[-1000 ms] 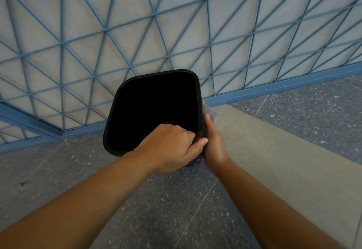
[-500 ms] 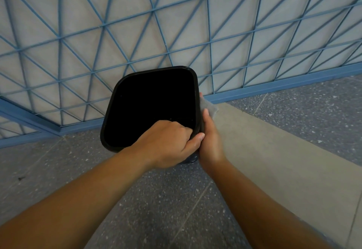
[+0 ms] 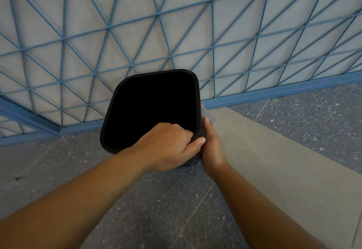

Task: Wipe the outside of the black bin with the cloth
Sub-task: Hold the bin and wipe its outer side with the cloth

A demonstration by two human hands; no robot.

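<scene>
A black bin (image 3: 117, 102) with rounded corners stands open-topped in the middle of the view. My left hand (image 3: 168, 147) grips its near right rim, fingers curled inside and thumb outside. My right hand (image 3: 211, 149) presses a grey cloth (image 3: 208, 114) flat against the bin's outer right wall. Only the cloth's upper edge shows beyond my fingers; the rest is hidden under the hand. The bin's outer walls are mostly out of sight from above.
A blue metal lattice fence (image 3: 176, 33) on a blue base rail (image 3: 274, 94) stands right behind the bin. The floor is speckled grey stone (image 3: 166, 209) with a plain beige strip (image 3: 274, 160) running to the right.
The bin and both hands sit slightly higher in view than a second ago. My right hand with the cloth has slid a little along the bin's right wall; the left hand's grip is unchanged.
</scene>
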